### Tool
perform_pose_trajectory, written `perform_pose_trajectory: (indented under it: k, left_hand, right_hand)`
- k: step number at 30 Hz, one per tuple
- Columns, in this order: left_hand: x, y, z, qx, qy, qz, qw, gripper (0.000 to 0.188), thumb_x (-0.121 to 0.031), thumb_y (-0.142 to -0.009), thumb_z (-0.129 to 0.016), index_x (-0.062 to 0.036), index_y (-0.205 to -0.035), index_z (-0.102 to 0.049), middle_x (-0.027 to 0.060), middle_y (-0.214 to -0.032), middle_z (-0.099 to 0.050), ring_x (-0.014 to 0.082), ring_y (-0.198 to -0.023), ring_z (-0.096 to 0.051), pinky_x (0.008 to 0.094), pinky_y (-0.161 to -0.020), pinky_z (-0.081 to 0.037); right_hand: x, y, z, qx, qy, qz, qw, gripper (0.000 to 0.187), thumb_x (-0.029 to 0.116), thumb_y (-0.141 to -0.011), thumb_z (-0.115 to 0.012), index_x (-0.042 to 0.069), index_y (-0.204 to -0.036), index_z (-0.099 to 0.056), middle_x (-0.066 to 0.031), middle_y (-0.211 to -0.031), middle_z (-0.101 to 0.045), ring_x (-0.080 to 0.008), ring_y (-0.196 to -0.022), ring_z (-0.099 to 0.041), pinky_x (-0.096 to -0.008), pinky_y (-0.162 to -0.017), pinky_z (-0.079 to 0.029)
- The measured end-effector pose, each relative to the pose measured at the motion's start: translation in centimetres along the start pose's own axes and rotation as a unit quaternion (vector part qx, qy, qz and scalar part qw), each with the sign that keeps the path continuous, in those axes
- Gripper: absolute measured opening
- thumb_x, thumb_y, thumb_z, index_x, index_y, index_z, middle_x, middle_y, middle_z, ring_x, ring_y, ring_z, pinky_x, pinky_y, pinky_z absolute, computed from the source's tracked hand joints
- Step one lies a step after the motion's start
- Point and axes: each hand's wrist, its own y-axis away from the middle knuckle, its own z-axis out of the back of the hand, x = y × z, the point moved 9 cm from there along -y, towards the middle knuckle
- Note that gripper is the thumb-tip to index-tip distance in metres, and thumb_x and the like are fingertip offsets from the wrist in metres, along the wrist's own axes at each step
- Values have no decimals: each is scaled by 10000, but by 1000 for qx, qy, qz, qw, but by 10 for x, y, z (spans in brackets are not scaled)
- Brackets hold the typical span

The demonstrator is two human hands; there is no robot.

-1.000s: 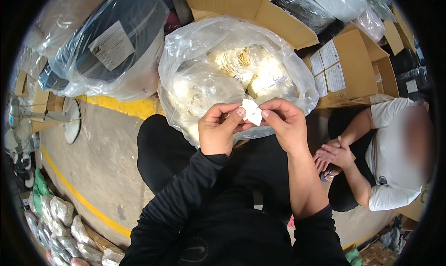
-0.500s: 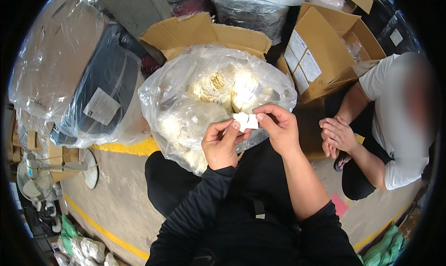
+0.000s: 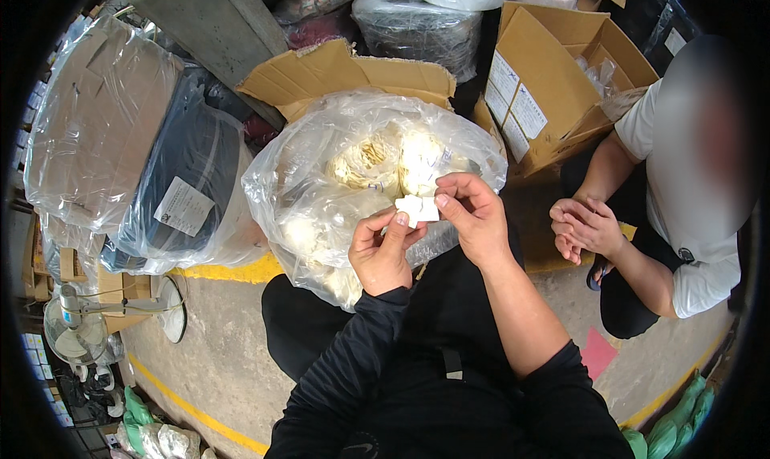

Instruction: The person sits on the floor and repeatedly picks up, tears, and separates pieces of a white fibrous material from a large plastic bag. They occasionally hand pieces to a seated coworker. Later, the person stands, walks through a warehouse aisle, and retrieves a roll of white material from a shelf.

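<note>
grip is closed on both sides: left hand (image 3: 381,254) pinches one end of a small white piece (image 3: 421,209) w/ thumb + fingers, right hand (image 3: 475,222) has thumb + index on the other end; fingertips behind it are hidden, can't tell how deep they go. rel. to the clear plastic bag (image 3: 269,158): piece is held over the bag's near side, a bit r. of its middle as seen from above; can't tell how high. key relation: piece sits btwn the two grips, r. of the left one & l. of the right one, touching both. left thumb overlaps its face, so that hand covers more; right hand meets mostly the outer edge & sits slightly more toward the bag's far side. long axis runs approx side to side across the bag's near side, r. end dipping a touch toward the wearer. no clear tip, so pointing's hard to call: l. part looks stepped, r. part squarish, facing right hand. cream bundles (image 3: 361,166) lie inside the bag, just beyond the piece; co-worker's clasped hands (image 3: 589,228) are r. of the bag, well apart.
</note>
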Motion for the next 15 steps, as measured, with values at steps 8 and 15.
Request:
perform_pose_trajectory:
  k: [8,15]
  left_hand:
    - [3,0,3,-2,9,10,1000,72,-19,-913,-634,-1,-971,-594,158,-970,-677,232,-795,-690,363,-697,-619]
    - [2,-2,7,0,10,21,1000,81,-16,-908,-638,3,-972,-592,159,-969,-678,245,-799,-700,374,-694,-622]
  right_hand:
    - [-3,1,0,0,9,-3,1000,206,44,-901,-659,16,-1102,-623,-11,-904,-623,-74,-826,-571,-231,-756,-484]
    - [1,-1,-2,-30,-25,2,999,179,39,-906,-645,14,-1083,-631,-10,-868,-608,-82,-763,-566,-241,-697,-488]
